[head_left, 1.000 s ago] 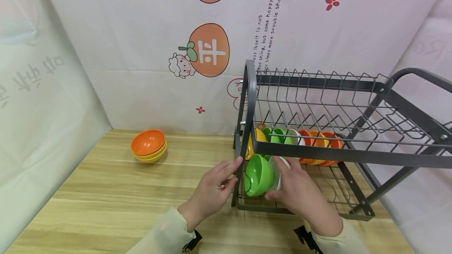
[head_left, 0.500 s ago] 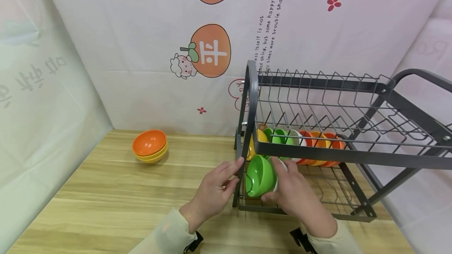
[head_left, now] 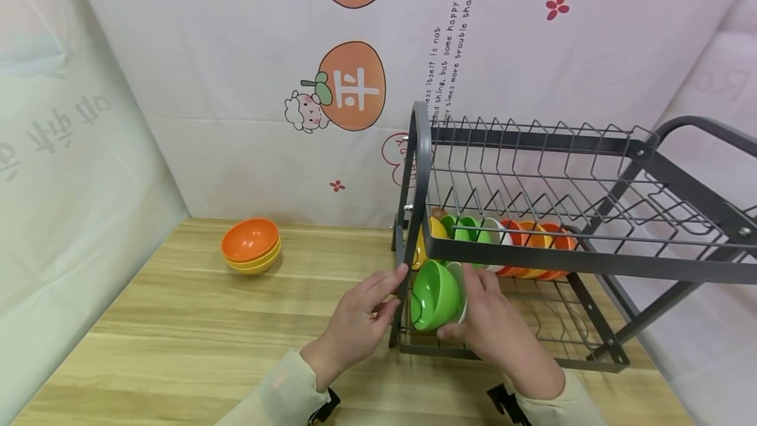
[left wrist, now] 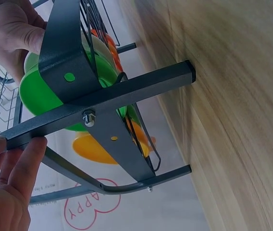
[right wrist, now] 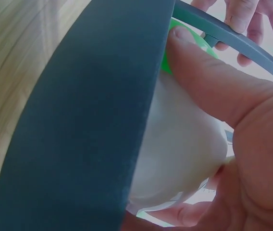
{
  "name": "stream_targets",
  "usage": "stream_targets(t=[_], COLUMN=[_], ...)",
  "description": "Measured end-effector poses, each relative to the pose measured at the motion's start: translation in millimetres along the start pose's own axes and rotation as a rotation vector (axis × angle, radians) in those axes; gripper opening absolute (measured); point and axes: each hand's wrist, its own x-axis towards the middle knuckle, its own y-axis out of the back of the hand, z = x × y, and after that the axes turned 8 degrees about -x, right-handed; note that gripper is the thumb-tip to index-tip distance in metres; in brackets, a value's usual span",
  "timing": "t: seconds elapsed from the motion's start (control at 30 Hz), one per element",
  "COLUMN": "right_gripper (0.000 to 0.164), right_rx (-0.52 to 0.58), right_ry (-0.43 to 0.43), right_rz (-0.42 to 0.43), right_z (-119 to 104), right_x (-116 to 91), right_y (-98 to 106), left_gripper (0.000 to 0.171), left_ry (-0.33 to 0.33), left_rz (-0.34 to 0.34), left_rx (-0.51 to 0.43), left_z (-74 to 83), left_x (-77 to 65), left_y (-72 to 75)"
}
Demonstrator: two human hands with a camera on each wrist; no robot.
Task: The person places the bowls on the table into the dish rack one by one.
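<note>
My right hand (head_left: 493, 314) grips a white bowl (right wrist: 182, 139) on the lower tier of a dark two-tier dish rack (head_left: 532, 255). Thumb on one side, fingers on the other, it holds the bowl standing on edge. Directly to its left stands a green bowl (head_left: 434, 298), its hollow facing left, with the white bowl right up against its back. My left hand (head_left: 357, 314) pinches the rack's front left post (left wrist: 26, 137) between thumb and fingers. In the right wrist view a dark rack bar hides part of the white bowl.
Behind, a row of yellow, green, white, red and orange bowls (head_left: 535, 242) stands on edge in the lower tier. A stack of an orange bowl (head_left: 248, 240) over yellow ones sits on the wooden table (head_left: 195, 340) at left. The wire upper tier (head_left: 562, 169) overhangs the right hand.
My right hand has shifted slightly left with the white bowl, closer to the green bowl. The left hand keeps its hold on the post.
</note>
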Motion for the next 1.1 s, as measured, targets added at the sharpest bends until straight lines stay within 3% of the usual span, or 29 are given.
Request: stream_targets(t=[0.3, 0.63, 0.83, 0.97, 1.1], right_gripper=[0.116, 0.128, 0.126, 0.110, 0.075], right_rx=[-0.001, -0.009, 0.003, -0.023, 0.003], right_ry=[-0.012, -0.030, -0.040, -0.039, 0.008], right_rz=[0.009, -0.045, -0.011, 0.070, 0.226], right_z=[1, 0, 1, -6, -18], right_x=[0, -3, -7, -14, -21], right_y=[-3, 1, 6, 16, 26], left_gripper=[0.071, 0.075, 0.078, 0.079, 0.079], left_ry=[0.003, 0.020, 0.015, 0.008, 0.011], left_rz=[0.003, 0.002, 0.011, 0.017, -0.003], left_rx=[0.003, -0.027, -0.039, -0.054, -0.153], left_z=[0.6, 2.0, -0.1, -1.8, -2.7], left_x=[-0.2, -0.2, -0.3, -1.1, -1.9], left_y=[-0.6, 0.1, -0.6, -1.6, -0.2])
